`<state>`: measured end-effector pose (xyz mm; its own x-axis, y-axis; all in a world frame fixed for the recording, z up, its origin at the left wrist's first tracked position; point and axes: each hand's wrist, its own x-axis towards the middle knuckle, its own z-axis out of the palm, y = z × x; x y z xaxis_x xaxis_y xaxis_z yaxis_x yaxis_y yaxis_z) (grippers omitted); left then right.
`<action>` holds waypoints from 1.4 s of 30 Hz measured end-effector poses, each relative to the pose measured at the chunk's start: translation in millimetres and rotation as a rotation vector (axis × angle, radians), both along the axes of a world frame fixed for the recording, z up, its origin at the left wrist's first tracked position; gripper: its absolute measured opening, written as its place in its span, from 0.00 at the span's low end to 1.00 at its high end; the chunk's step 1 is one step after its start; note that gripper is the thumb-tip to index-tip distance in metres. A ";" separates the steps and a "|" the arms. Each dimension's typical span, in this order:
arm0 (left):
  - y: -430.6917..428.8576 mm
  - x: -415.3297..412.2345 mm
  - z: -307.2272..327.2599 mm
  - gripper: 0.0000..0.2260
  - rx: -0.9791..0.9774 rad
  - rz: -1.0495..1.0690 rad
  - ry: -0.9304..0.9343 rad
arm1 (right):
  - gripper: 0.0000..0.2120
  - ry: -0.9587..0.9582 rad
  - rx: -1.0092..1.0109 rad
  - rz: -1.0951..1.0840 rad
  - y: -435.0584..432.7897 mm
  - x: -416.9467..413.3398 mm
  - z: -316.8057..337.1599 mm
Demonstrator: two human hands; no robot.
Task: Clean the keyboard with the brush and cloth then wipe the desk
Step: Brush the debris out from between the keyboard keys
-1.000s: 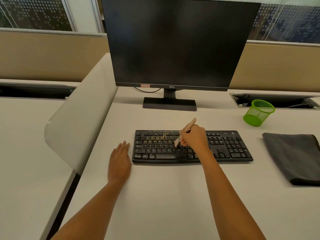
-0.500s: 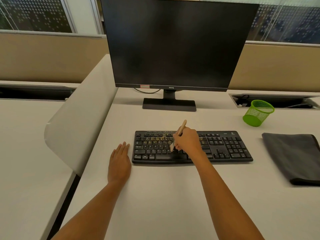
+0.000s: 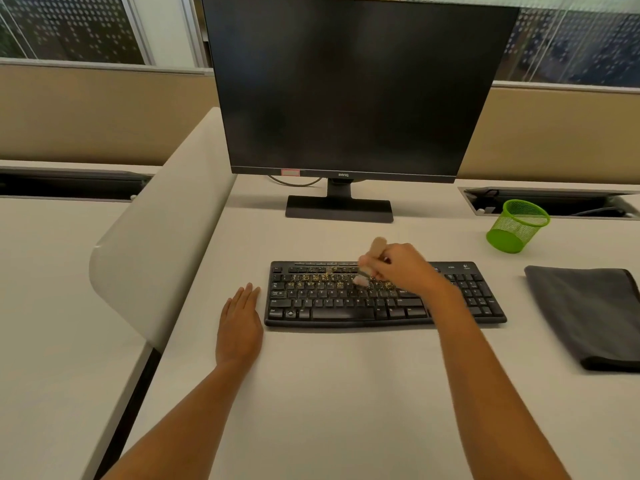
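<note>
From my remote feed, the green mesh cup (image 3: 517, 226) sits at the back right of the table (image 3: 346, 393), its open mouth toward me, and I see only its own mesh through it. Just behind it a recessed tray (image 3: 568, 199) in the table holds dark cables, though I cannot make out what they join.

The right hand (image 3: 401, 268) has its fingers curled round the brush (image 3: 375, 249). The wooden handle end pokes up above the knuckles, and the pale bristles rest on the upper key rows of the black keyboard (image 3: 381, 299). The bristles are blurred, so their exact row is unclear. Yellowish crumbs (image 3: 318, 277) lie scattered over the upper rows left of the brush. The right forearm hides part of the keys to the right.

The left hand (image 3: 239, 323) lies flat on the table, fingers straight and together, just beside the keyboard's left end, gripping nothing.

The dark grey cloth (image 3: 585, 313) lies folded on the table right of the keyboard, its far side cut off by the frame edge. The monitor (image 3: 346, 88) is dark, with its top cropped.
</note>
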<state>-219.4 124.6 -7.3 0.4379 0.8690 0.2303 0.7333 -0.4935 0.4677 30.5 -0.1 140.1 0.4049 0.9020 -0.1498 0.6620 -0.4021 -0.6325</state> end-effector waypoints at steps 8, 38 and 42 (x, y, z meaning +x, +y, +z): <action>-0.7 0.6 0.8 0.21 -0.002 0.001 -0.003 | 0.13 -0.529 -0.479 0.138 -7.5 22.4 6.1; -0.3 0.6 -0.1 0.22 0.016 -0.003 0.027 | 0.17 -0.300 -0.259 0.183 26.1 -30.3 -6.4; -0.9 -0.2 0.5 0.22 0.015 -0.004 0.023 | 0.15 0.028 -0.087 0.109 21.8 -25.4 -5.5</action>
